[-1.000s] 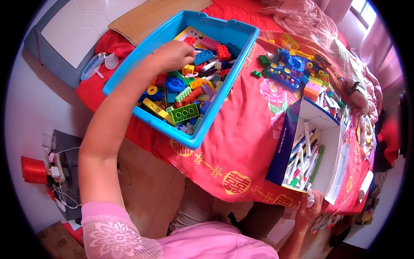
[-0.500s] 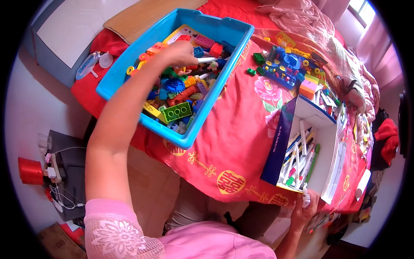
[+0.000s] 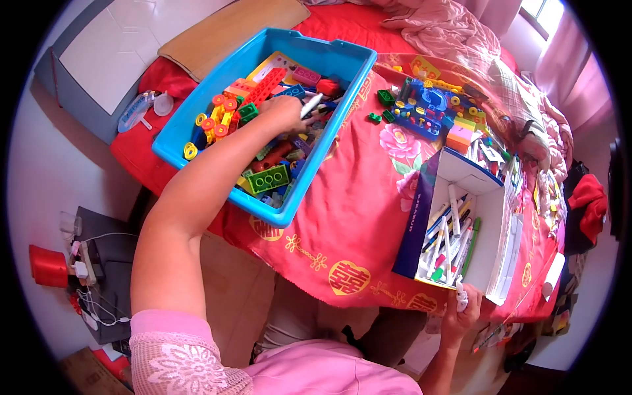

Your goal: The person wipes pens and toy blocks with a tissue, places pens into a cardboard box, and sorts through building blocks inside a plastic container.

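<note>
My left hand point(image 3: 284, 113) is inside the blue bin point(image 3: 264, 212), closed on a white marker point(image 3: 311, 105) that sticks out past the fingers. Around and under it lie colourful toy bricks, among them a green brick point(image 3: 268, 178) near the bin's front corner. My right hand point(image 3: 462, 316) is closed on a small crumpled white thing point(image 3: 461, 298) at the near edge of an open cardboard box point(image 3: 490, 247). Several markers and pens point(image 3: 454, 240) lie in that box.
A blue toy set point(image 3: 421, 112) stands behind the box, with small green bricks point(image 3: 386, 98) beside it. Pens and papers lie along the right of the red cloth point(image 3: 322, 243). A brown board point(image 3: 224, 36) is behind the bin.
My left hand has moved toward the bin's right side and now has the white marker. Orange and red bricks show at the bin's left. My right hand stays at the box edge.
</note>
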